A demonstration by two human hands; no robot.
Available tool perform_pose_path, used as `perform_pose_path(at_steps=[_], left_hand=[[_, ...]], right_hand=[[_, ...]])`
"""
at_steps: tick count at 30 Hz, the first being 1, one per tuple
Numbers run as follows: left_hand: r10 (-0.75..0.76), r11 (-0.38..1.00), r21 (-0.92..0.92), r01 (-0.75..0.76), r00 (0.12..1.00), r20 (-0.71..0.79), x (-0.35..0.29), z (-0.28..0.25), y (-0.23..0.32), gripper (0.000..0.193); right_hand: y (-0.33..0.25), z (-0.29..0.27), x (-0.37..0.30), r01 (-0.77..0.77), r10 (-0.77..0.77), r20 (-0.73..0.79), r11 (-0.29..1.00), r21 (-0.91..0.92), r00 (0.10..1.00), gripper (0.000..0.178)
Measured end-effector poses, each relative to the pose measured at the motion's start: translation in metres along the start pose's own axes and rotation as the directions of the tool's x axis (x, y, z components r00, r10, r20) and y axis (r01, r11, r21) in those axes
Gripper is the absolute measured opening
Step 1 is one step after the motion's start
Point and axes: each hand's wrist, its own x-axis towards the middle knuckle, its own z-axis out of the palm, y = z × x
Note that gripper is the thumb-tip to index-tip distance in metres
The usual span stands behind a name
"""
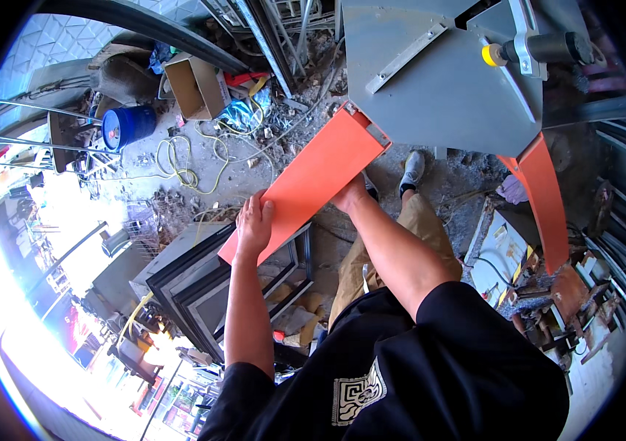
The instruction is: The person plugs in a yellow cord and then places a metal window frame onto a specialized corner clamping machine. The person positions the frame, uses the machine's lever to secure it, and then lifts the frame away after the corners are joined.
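At our left, a smooth blue drum (135, 126) lies on its side, its contents closed from view. Just beside it, an open cardboard box (215, 88) shows us a shadowed brown inside. Our left hand (253, 226) lies over the lower end of a long, flat-faced orange beam (317, 176), fingers slightly bent at its edge; how firmly it grips, we cannot tell. The beam slants up rightward, its open, hollow-looking end meeting the corner of a matt grey angular plate (438, 92). Our right hand (350, 192) reaches beneath the beam's right edge, fingers hidden, so we cannot tell how far they close. Bare metal strips (406, 58) cross the plate; farther right, a curved, painted orange leg (544, 202) slopes down below it.
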Motion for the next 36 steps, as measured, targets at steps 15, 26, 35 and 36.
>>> perform_pose_path(at_steps=[15,26,35,36], left_hand=[[0.032,0.999,-0.011,-0.034,0.993,-0.114,0.005,0.012,0.004,0.051],[0.024,0.984,-0.154,-0.091,0.919,-0.393,-0.145,0.055,0.065,0.050],[-0.351,0.706,-0.478,0.523,0.844,0.405,-0.303,0.226,0.019,0.073],[-0.378,0.591,-0.556,0.584,0.810,0.449,-0.322,0.239,0.016,0.071]], right_hand=[[-0.187,-0.179,-0.153,-0.286,-0.377,-0.117,-0.433,-0.855,0.919,0.063],[-0.258,-0.254,-0.225,-0.273,-0.144,-0.232,-0.521,-0.809,0.962,0.053],[-0.312,-0.190,-0.175,-0.225,0.115,-0.312,-0.472,-0.853,0.943,0.042],[-0.303,-0.156,-0.185,-0.337,0.100,-0.413,-0.425,-0.840,0.905,0.038]])
